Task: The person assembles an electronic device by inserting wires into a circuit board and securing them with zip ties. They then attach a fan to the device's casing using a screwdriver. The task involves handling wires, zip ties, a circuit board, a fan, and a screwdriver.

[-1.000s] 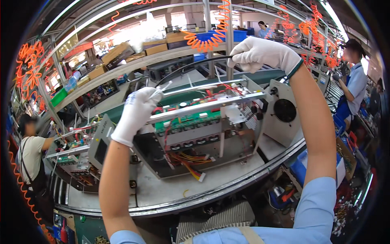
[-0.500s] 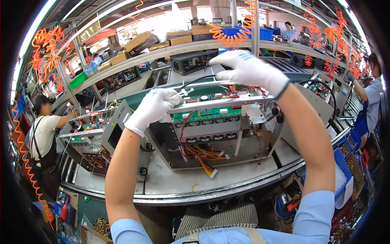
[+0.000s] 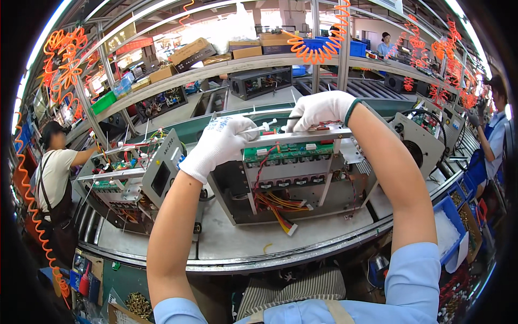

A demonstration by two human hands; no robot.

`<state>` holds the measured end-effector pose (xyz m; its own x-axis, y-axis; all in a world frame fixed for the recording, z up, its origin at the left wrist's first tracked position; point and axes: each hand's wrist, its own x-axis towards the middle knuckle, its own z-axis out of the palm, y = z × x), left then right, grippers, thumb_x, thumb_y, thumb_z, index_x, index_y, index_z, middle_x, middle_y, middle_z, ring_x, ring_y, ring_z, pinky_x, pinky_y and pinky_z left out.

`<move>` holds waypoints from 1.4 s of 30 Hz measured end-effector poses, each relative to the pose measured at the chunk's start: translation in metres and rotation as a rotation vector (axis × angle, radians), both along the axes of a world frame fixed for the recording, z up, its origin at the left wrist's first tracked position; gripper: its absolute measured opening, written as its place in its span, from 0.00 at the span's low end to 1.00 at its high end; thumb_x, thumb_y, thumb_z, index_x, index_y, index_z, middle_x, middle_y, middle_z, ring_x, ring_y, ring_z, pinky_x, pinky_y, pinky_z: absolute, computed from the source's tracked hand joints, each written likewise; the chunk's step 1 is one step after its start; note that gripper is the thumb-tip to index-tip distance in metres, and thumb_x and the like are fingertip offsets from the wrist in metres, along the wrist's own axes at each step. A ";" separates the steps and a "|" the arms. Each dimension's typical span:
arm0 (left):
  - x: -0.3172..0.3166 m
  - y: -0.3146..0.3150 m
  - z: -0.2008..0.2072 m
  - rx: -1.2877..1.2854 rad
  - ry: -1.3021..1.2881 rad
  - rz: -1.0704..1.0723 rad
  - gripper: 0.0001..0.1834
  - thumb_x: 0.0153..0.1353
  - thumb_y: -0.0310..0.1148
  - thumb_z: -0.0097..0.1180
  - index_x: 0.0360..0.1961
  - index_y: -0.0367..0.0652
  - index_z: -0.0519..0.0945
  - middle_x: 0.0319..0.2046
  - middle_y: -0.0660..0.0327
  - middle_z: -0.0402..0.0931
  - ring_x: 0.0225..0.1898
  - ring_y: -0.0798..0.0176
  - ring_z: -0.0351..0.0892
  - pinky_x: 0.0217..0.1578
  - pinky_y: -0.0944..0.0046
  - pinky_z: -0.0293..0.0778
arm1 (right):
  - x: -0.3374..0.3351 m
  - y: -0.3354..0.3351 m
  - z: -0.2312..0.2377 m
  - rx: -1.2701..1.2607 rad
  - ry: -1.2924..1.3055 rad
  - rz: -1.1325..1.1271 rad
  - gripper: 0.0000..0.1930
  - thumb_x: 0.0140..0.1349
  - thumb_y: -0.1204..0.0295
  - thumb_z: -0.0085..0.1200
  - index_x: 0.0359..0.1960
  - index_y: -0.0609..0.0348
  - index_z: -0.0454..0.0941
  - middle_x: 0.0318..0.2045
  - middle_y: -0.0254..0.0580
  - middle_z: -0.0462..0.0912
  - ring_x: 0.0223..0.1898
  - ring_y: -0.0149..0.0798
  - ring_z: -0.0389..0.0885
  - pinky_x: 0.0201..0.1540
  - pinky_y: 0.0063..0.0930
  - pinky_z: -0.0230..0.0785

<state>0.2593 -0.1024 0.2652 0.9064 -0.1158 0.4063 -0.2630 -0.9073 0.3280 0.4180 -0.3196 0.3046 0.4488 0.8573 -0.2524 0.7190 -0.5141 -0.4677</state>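
Observation:
A metal-framed electronics chassis (image 3: pixel 226 186) stands in front of me, with a green circuit board (image 3: pixel 294 154) beneath its upper rail. My left hand (image 3: pixel 224 143), in a white glove, is closed at the rail's left end, beside small white plastic pieces (image 3: pixel 265 127). From its fingertips a thin black cable (image 3: pixel 278 118) runs toward my right hand (image 3: pixel 322 112). That hand, gloved too, is closed with its fingers bent down just behind the rail, so their tips are partly hidden. Yellow and red wires ending in a white connector (image 3: pixel 292 229) hang from the chassis front.
Similar chassis stand at left (image 3: pixel 162 162) and right (image 3: pixel 423 140). A person (image 3: pixel 56 167) works at far left, another (image 3: pixel 493 135) at far right. Behind, a shelf (image 3: pixel 216 70) carries cardboard boxes; orange coiled hoses (image 3: pixel 318 51) hang above. A blue bin (image 3: pixel 448 229) sits at lower right.
My right hand has come down from above the chassis to just behind its rail, drawing nearer the left hand. The left hand stays at the rail's left end. The whole view has shifted slightly.

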 end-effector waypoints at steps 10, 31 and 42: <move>-0.066 -0.061 -0.090 0.112 -0.157 0.259 0.05 0.56 0.30 0.59 0.34 0.46 0.84 0.33 0.57 0.81 0.35 0.52 0.81 0.36 0.59 0.77 | 0.001 -0.003 -0.014 0.069 -0.076 -0.070 0.21 0.48 0.75 0.58 0.48 0.58 0.83 0.31 0.34 0.85 0.29 0.28 0.77 0.34 0.25 0.71; -0.028 -0.038 -0.078 -0.580 0.000 -0.102 0.11 0.68 0.34 0.51 0.38 0.38 0.82 0.25 0.67 0.75 0.26 0.74 0.70 0.27 0.71 0.66 | -0.010 -0.003 -0.003 0.059 -0.097 0.087 0.15 0.56 0.71 0.57 0.45 0.62 0.80 0.32 0.32 0.82 0.33 0.26 0.74 0.37 0.25 0.69; -0.023 -0.048 -0.082 -0.765 -0.042 0.135 0.12 0.67 0.36 0.53 0.33 0.39 0.83 0.21 0.71 0.75 0.18 0.79 0.64 0.19 0.74 0.63 | -0.025 -0.032 -0.030 0.539 0.143 0.034 0.17 0.64 0.73 0.54 0.55 0.60 0.78 0.44 0.33 0.83 0.42 0.24 0.75 0.50 0.19 0.67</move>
